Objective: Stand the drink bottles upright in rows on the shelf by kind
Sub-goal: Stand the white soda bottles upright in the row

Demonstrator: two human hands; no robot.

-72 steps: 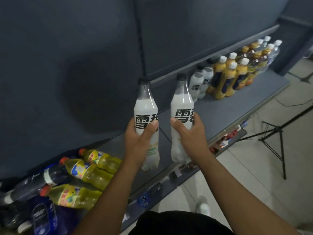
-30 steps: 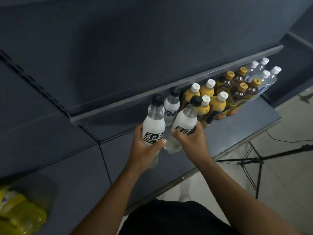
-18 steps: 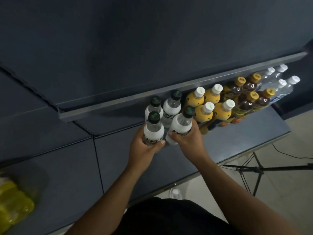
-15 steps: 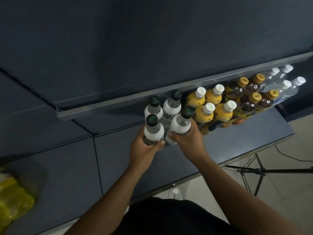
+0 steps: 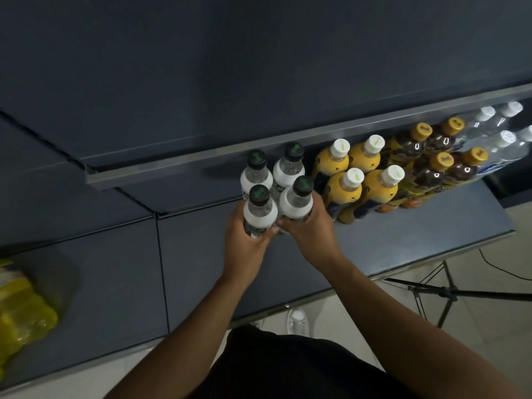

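At the bottom, beyond a dark garment, a pale tiled floor point(image 5: 489, 326) shows one white shoe point(image 5: 298, 321), a black tripod point(image 5: 443, 292) and a thin cable point(image 5: 495, 266) to the right. Above it runs a dark blue-grey shelf point(image 5: 201, 269), jointed left of the hands. At its far left edge lie blurred yellow bottles point(image 5: 20, 312), their count unclear. The left hand point(image 5: 244, 249) curls its fingers and thumb round the near left bottle point(image 5: 260, 211). The right hand point(image 5: 311, 234) grips the near right bottle point(image 5: 296, 201) the same way. Both bottles are upright and touching, their bases hidden by the hands. With the two just behind they make four white bottles point(image 5: 256, 175) in a square, with black caps bearing a green mark. Their labels are unreadable from above. Right of them stand four orange bottles point(image 5: 344, 191) with white caps, then four brown bottles point(image 5: 431, 171) with yellow caps, then four clear bottles point(image 5: 501, 145) with white caps. A grey rail point(image 5: 187, 165) edges the upper shelf over the back row.
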